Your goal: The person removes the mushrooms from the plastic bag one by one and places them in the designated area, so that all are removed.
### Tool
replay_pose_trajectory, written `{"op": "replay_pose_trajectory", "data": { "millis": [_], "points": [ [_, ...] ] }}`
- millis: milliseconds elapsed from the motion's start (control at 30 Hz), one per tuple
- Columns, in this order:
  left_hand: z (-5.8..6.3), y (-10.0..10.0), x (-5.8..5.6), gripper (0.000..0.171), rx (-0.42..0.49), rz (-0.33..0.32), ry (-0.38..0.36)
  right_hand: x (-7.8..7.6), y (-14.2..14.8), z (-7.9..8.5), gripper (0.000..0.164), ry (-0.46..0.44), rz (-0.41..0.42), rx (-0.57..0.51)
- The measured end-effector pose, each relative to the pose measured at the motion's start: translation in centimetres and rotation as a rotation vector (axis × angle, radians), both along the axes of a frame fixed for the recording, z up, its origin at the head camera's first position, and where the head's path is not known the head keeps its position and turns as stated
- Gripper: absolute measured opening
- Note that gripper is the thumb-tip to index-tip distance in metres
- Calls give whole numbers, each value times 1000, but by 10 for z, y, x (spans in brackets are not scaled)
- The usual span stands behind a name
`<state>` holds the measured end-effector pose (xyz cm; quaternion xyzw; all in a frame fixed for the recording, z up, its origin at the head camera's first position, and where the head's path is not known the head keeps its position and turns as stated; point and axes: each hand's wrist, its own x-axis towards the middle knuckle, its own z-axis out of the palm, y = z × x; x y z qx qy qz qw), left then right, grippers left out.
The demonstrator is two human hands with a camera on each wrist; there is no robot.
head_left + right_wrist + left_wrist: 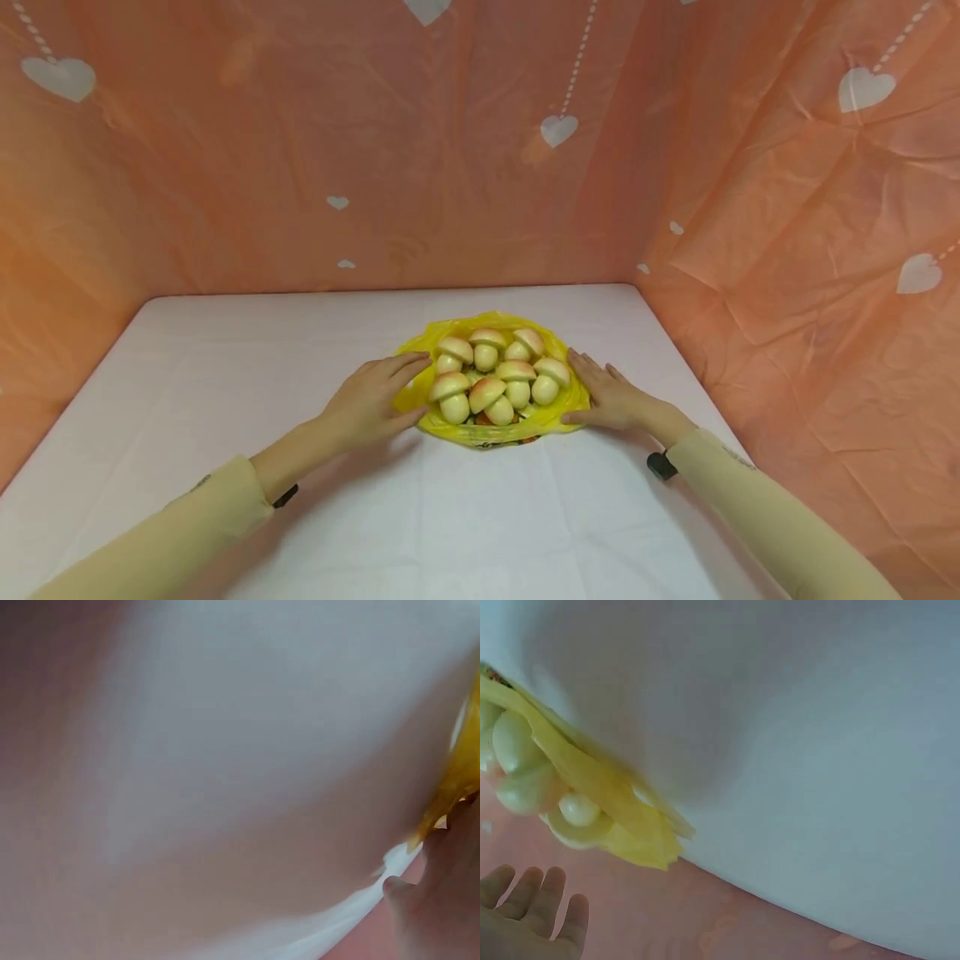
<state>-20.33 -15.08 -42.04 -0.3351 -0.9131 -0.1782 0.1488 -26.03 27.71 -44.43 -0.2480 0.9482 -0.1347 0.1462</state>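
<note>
Several pale mushroom-shaped pieces (517, 371) with pinkish-tan caps lie in a yellow plastic bag (480, 432), its mouth spread wide around them. On the bag's left side is my left hand (367, 398), fingers extended and thumb apart, at the bag's edge. My right hand (618, 402) lies against the right edge with its fingers fairly straight. In the left wrist view the left hand (532, 919) has spread fingers and holds nothing. The right wrist view shows the right hand (446, 892) beside the yellow bag (466, 754); whether its fingertips grasp the plastic is hard to see.
A white-covered table (225, 358) carries the bag near its middle. Orange cloth with white hearts (450, 192) hangs behind the table and along both sides. Something dark and patterned (501, 444) shows through the bag's front edge.
</note>
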Motion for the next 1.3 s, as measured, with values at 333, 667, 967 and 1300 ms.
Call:
{"op": "replay_pose_trajectory", "data": {
  "millis": [333, 667, 967, 1300],
  "points": [
    [-4, 26, -9, 67, -92, -31, -92, -2, 0, 0, 115, -23, 6, 61],
    [-14, 42, -12, 74, -185, 1, -59, -3, 1, -3, 115, -5, 27, 98],
    [-20, 47, -13, 77, -164, 0, -32, 1, -2, 0, 113, -16, 26, 100],
    [-20, 49, -15, 81, -178, -19, 31, -4, -2, -3, 113, 5, 47, 103]
  ]
}}
